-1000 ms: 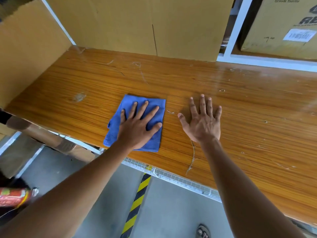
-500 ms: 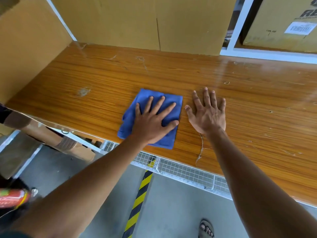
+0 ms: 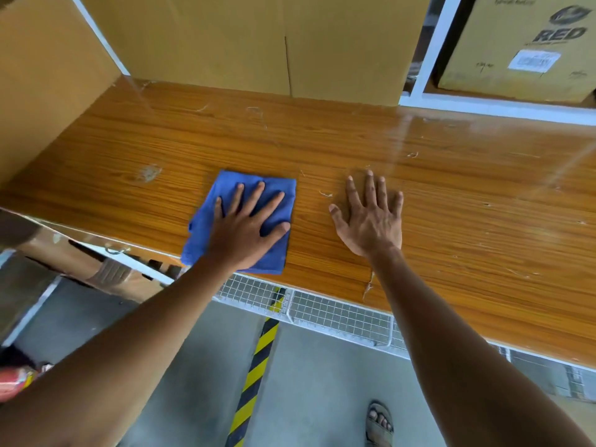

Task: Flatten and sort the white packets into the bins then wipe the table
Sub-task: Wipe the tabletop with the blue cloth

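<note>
A folded blue cloth (image 3: 225, 191) lies on the wooden table (image 3: 451, 195) near its front edge. My left hand (image 3: 245, 230) presses flat on the cloth with fingers spread. My right hand (image 3: 371, 217) rests flat on the bare wood a short way to the right of the cloth, fingers straight and spread. No white packets or bins are in view.
Large cardboard boxes stand along the back (image 3: 258, 43) and left (image 3: 42, 75) of the table, another (image 3: 522, 50) on a white-framed shelf at back right. A wire mesh rack (image 3: 322, 311) hangs below the table's front edge. Yellow-black floor tape (image 3: 254, 372) and my sandalled foot (image 3: 380, 424) show below.
My left hand slid the blue cloth right and then back left, toward the table's front edge. My right hand stayed flat on the wood.
</note>
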A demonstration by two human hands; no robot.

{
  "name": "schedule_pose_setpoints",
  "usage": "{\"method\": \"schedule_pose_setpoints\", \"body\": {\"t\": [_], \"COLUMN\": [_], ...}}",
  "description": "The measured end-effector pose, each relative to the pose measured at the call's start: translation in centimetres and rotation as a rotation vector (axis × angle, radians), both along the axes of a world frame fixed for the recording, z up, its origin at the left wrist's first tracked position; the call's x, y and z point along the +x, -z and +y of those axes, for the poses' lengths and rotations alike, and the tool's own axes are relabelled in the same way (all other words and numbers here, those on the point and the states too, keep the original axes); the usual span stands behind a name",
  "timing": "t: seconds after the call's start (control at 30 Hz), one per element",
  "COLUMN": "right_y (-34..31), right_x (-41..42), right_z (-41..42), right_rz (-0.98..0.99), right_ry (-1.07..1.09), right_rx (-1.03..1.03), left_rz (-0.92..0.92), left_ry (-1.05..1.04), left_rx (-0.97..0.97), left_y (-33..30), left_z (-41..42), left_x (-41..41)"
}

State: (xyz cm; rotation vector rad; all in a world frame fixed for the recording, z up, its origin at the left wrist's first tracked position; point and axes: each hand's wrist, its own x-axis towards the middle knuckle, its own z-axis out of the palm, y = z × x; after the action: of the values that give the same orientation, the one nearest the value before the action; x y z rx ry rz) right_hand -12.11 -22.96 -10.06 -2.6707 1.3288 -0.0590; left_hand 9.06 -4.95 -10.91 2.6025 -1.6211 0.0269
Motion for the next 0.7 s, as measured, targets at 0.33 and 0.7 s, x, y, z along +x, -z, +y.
{"method": "schedule_pose_setpoints", "body": {"t": [0.33,0.7], "right_y": [0.4,0.2], "right_x": [4.5,8.5], "right_z": [3.1,3.3], "right_rz": [-0.039,-0.027], "right_ry": [-0.006,0.031], "right_rx": [-0.006,0.018], "left_rz": [0.131,0.049], "left_ry": [-0.198,-0.13], "left_rx": [0.113,0.066], "left_y": [-1.4,-1.1], "left_z": [-5.6,-2.2], "left_x": [6.8,6.5]}}
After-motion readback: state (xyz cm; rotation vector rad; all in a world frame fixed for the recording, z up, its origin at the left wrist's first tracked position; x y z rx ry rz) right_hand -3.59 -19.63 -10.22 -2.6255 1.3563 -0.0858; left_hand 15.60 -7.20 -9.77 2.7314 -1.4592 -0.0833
